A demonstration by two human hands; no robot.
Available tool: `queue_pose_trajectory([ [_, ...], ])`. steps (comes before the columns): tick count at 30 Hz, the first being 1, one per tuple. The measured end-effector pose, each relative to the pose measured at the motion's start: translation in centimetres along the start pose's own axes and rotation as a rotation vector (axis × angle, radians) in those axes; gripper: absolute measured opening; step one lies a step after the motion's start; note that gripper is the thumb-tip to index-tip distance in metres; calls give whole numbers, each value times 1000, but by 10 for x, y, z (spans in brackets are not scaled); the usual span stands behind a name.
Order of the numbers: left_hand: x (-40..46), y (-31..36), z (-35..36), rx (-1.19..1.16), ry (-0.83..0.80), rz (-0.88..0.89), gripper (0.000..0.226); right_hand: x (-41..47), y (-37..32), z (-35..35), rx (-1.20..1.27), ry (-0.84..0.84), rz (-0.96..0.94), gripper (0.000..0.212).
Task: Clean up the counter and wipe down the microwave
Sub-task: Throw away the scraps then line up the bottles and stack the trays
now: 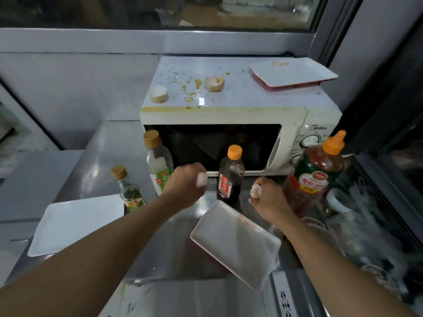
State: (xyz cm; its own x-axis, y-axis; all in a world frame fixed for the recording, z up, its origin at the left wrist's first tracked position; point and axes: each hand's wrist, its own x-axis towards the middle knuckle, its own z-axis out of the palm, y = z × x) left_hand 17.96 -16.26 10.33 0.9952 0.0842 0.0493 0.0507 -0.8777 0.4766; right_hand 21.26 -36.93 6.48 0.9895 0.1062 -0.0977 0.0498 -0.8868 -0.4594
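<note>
Here, with my left hand (186, 183) and right hand (269, 197) each pinching a shell scrap, the eggshells (214, 83) atop the microwave (229, 124) lie at twelve o'clock, the left nearer.

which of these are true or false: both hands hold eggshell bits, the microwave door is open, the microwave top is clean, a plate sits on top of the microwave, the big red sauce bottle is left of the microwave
1. Both hands hold eggshell bits. True: the left hand and the right hand each pinch a pale shell piece.
2. The microwave door is open. False: it is shut.
3. The microwave top is clean. False: yolk smears and two eggshell halves lie on it.
4. A plate sits on top of the microwave. True, at its right rear corner.
5. The big red sauce bottle is left of the microwave. False: it stands at its right front.
</note>
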Motion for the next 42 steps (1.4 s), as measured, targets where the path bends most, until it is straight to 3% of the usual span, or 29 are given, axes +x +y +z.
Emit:
queue_pose_trajectory([
  [4, -4, 9, -27, -38, -17, 33, 32, -16, -19, -32, 47, 53, -8, 40],
  [11, -3, 18, -81, -33, 12, 190, 31, -36, -61, -80, 108, 182, -57, 37],
  [15, -2, 19, -111, -27, 19, 196, 32, -37, -87, -99, 85, 236, -80, 38],
  [27, 33, -5, -171, -72, 121, 135, 31, 12, -155, -134, 49, 292, -222, 38],
  [42, 111, -34, -188, -91, 262, -16, 34, 143, -193, -130, 79, 243, -328, 31],
])
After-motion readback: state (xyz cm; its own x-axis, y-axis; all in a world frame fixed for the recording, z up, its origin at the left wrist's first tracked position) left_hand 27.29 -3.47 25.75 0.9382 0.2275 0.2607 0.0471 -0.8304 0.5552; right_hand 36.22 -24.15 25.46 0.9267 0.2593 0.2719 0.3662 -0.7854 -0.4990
